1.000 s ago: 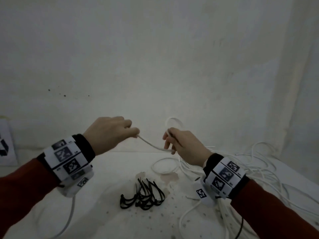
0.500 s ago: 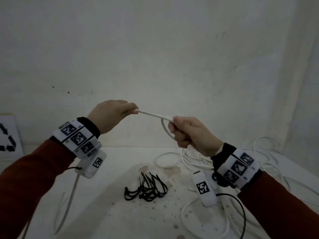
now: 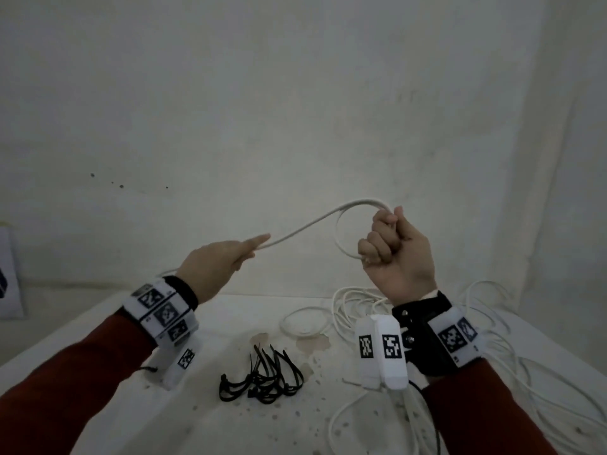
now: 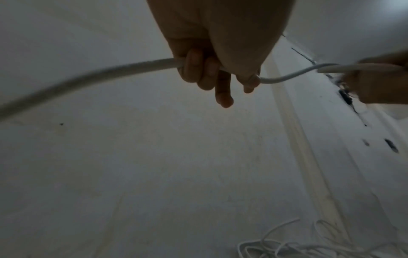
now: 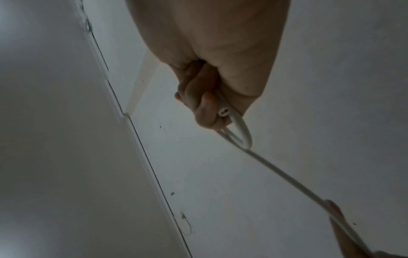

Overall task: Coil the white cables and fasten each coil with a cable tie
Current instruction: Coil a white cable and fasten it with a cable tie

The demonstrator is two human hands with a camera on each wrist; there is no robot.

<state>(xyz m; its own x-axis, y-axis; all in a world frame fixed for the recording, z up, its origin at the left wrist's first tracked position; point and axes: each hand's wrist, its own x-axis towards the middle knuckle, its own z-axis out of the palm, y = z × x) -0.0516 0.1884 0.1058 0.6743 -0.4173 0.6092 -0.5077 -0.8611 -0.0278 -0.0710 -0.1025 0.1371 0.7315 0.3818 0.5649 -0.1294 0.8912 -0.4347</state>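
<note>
First loop only: right hand (image 3: 395, 254) clenches white cable (image 3: 305, 226); left hand (image 3: 216, 264) pinches it. Cable ties (image 3: 262, 377) unused; loose cables (image 3: 525, 372) remain.

The head view looks forward and slightly down from above, taking in both raised hands, a pale wall and the surface (image 3: 98, 372) below. The left wrist view sits close under the left hand (image 4: 220, 57), facing along its fingers toward the wall. The right wrist view sits as close under the right hand (image 5: 212, 69), facing upward. All three share the cable (image 3: 305, 224) stretched between the hands.
</note>
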